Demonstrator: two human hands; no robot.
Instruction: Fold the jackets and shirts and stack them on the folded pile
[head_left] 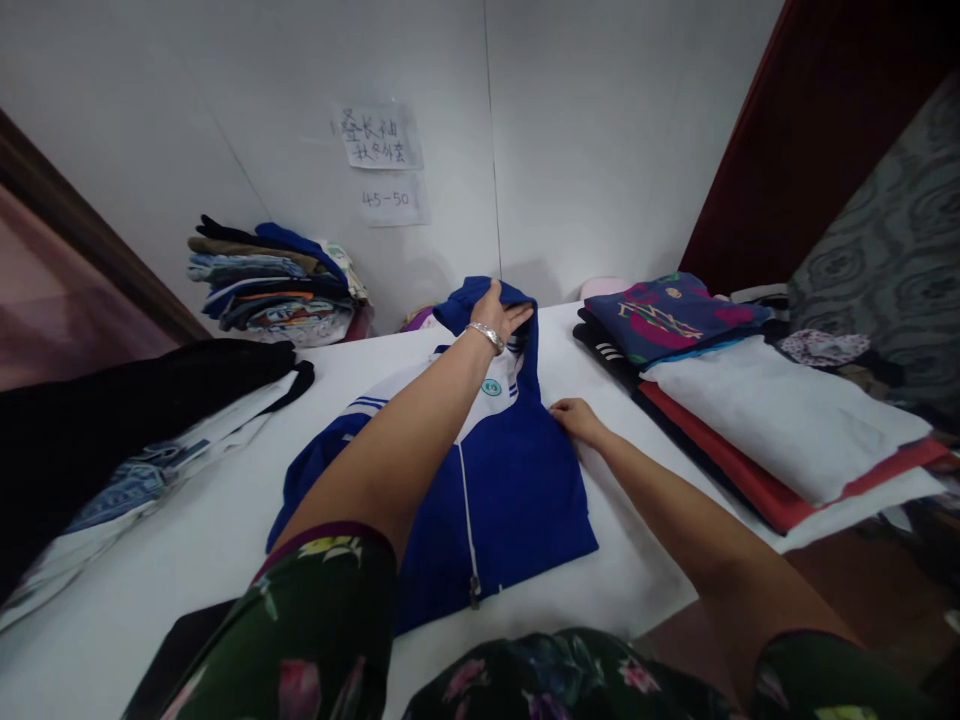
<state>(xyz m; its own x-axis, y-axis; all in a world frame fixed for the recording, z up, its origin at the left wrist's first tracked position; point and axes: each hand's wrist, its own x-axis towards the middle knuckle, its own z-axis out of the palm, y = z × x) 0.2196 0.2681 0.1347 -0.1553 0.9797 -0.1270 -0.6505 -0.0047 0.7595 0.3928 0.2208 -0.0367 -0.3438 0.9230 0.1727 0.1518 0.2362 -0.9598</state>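
A blue and white zip jacket (pixel 517 490) lies front up on the white table, its zip closed and a round green badge (pixel 491 387) on the white chest. A blue length of it, a sleeve or hood, bends in an arch at the top. My left hand (pixel 501 315), wearing a silver bracelet (pixel 487 336), reaches across the jacket and touches that arch with fingers stretched out. At the jacket's right edge, the fingertips of my right hand (pixel 577 418) pinch the blue cloth. My left forearm hides part of the chest and the sleeve on the left.
A pile of folded clothes (pixel 277 290) stands at the back left. Black clothing (pixel 150 400) lies over jeans (pixel 124 495) on the left. Folded garments (pixel 787 400) are stacked along the right edge. Two paper notes (pixel 382 135) hang on the wall behind the table (pixel 360 360).
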